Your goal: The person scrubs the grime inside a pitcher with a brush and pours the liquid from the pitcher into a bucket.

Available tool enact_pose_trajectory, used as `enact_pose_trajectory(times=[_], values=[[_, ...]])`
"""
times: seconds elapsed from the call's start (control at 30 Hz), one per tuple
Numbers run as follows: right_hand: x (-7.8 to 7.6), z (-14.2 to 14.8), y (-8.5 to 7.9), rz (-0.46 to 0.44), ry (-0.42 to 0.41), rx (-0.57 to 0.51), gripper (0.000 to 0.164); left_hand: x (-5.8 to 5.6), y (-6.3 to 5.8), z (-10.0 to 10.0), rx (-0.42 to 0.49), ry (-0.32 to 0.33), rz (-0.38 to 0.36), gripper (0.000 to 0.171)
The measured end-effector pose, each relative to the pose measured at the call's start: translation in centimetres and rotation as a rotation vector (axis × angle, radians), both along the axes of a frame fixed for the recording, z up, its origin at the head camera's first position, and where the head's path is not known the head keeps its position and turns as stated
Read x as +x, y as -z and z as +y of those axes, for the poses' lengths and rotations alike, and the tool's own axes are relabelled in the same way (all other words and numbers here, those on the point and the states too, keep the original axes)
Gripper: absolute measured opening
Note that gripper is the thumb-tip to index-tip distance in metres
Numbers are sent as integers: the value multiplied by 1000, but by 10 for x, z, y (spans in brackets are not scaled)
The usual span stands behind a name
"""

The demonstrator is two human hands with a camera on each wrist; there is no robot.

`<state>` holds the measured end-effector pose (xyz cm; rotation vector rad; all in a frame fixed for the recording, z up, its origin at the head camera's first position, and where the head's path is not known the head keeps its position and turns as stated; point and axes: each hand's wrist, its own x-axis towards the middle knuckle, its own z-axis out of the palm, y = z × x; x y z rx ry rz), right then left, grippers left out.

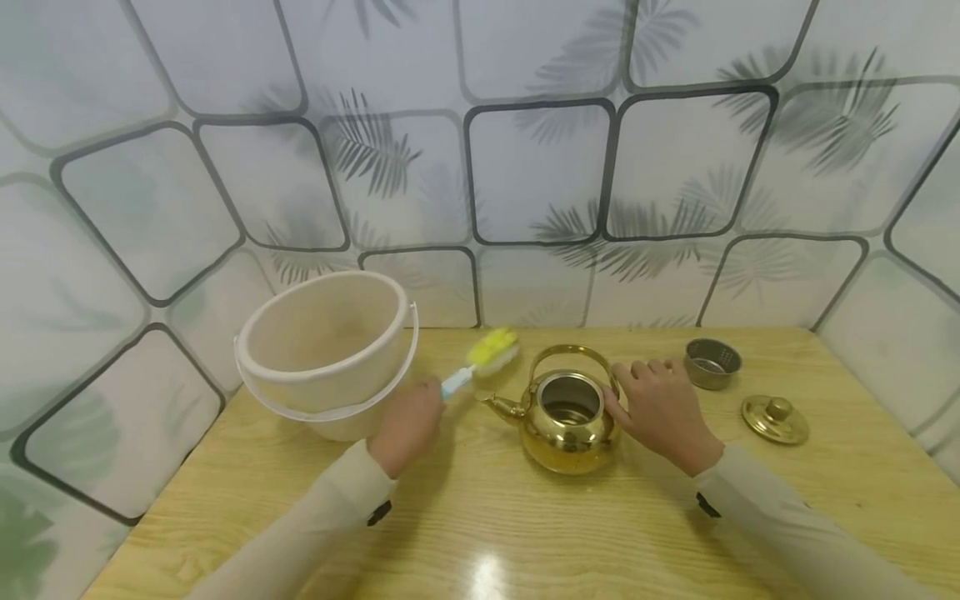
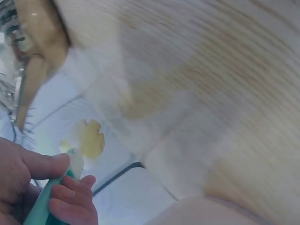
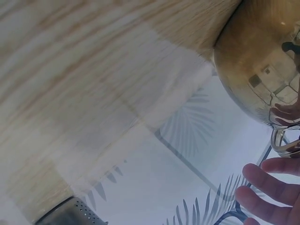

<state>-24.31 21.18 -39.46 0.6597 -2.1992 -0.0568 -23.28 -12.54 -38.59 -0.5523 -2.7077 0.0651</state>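
My left hand (image 1: 408, 423) grips the blue handle of a cleaning brush (image 1: 492, 350) whose head is yellow and white. In the left wrist view, thumb and fingers curl round that handle. The brush head is above the table, left of a shiny gold kettle (image 1: 570, 446). The kettle stands upright without its lid, its spout towards the brush and its arched handle raised. Beside the kettle's right side is my right hand (image 1: 663, 412), thumb at the handle's base. Its fingers are spread and loosely bent in the right wrist view, not wrapped round the handle.
A white bucket (image 1: 330, 367) with a hanging bail stands on the left, close to my left hand. On the right, a metal strainer cup (image 1: 712, 364) and the gold kettle lid (image 1: 775, 419) lie on the wooden table (image 1: 570, 533). Patterned walls (image 1: 540, 175) enclose the back and sides.
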Motion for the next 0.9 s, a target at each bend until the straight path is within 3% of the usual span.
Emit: enact_pose_trajectory(times=[0.23,0.47,0.6,0.9], values=[[1,-1,0,-13,-3,-7,45,11,-15,8,74,-29,53,18],[1,-2,1,-11,-9,-8,45,27,-39,12,61,-9,97,18],[0,0,1,-8,-18,-15,44,35,-53,12,-2,-6,132,16],[-1,1,1,-9,-21,-17,53,40,-80,5,-97,19,342,10]])
